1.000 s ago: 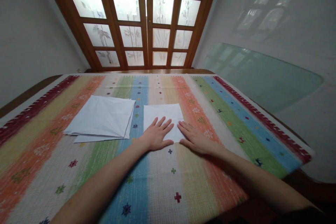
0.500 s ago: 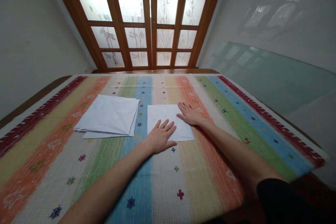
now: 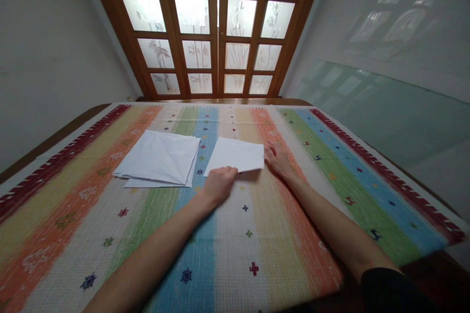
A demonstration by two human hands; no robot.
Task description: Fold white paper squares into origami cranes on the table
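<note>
White sheet is lying mid-counter, on the striped cloth, right of the white stack, a strip of blue showing between them. Left hand is curling at the sheet's near edge, seemingly pinching it between thumb and fingers. Right hand is resting just beside the sheet's right edge, fingers half bent, loose; not clenching anything I'm seeing.

Key relation: sheet is lying far and slightly right of the left hand, directly left of the right hand. Left is the nearer one, seemingly in contact; right is flanking the far right corner. Near right part of the sheet is standing off the cloth, a shadow showing under it. Long axis is looking left-to-right, but the slant of view is making that unsure.

Hard bits: left thumb is hiding under the knuckles, so I'm not telling how firm the pinch is. Sheet's near left edge is partly going behind that hand. Can't tell if the right fingertips are touching. Sheet's underside isn't showing. Stack's layers are overlapping; count is unclear. Dark sleeve is running out of view near right.
</note>
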